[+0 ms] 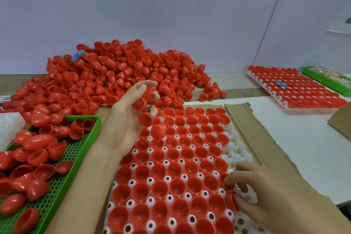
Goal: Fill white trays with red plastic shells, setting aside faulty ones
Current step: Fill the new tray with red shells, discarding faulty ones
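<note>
A heap of red shells (114,81) lies behind the white tray (238,150), whose right-hand pockets are bare. The left hand (127,121) curls round a few shells (139,103), and the right hand (266,192) pinches one shell (230,201) at that edge. They look like light, thin, slick cups, probably best pinched by the rim.

**COLOURS AND PATTERNS**

The white tray (236,151) is patterned with a regular grid of white rings, each with a dark hole at its centre. A uniform glossy red is shown by the red shells (176,184) seated in the tray. Behind the tray, the loose heap (106,74) is the same red and is marked by one blue scrap (77,55). Left of the tray, a bright green basket (57,194) is perforated with a fine grid of small holes. Plain brown cardboard (252,131) is seen beneath the tray.
</note>
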